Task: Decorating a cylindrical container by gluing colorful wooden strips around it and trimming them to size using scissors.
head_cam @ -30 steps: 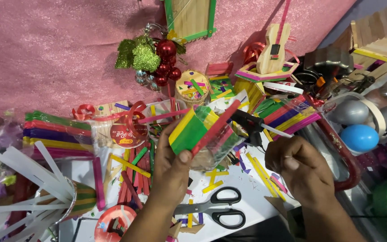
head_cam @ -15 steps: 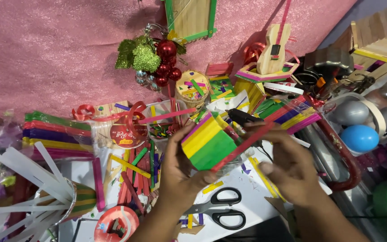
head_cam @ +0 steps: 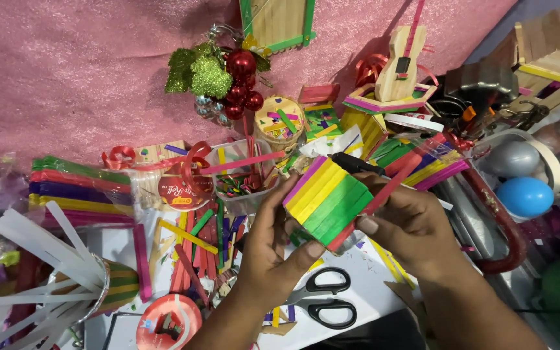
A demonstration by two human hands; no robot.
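I see a small block of craft sticks (head_cam: 328, 199) glued side by side, with stripes of purple, yellow, green and red, held up above the counter (head_cam: 364, 285) in the middle of the view. My left hand (head_cam: 273, 243) cups it from below and from the left; the thumb presses its lower corner and the fingers (head_cam: 279, 194) curl up along its purple edge, closed on the block. My right hand (head_cam: 409, 223) grips it from the right, fingers wrapped over the red edge, and a loose red stick (head_cam: 393, 188) lies pinched along that side under the same fingers.

Just below the block, black-handled scissors (head_cam: 322, 298) rest on the white counter. Loose coloured sticks (head_cam: 196, 249) lie scattered left of my left hand, near a clear tub (head_cam: 244, 178) with more sticks in it. Further left sits a stacked bundle of sticks (head_cam: 76, 188), green, red, purple and yellow. Behind the block stand a small wooden guitar (head_cam: 402, 61) on a hexagonal base and a glittery green ornament with red baubles (head_cam: 218, 74) against the pink cloth (head_cam: 66, 71). At the right, a blue balloon (head_cam: 525, 196) sits among silver ones.
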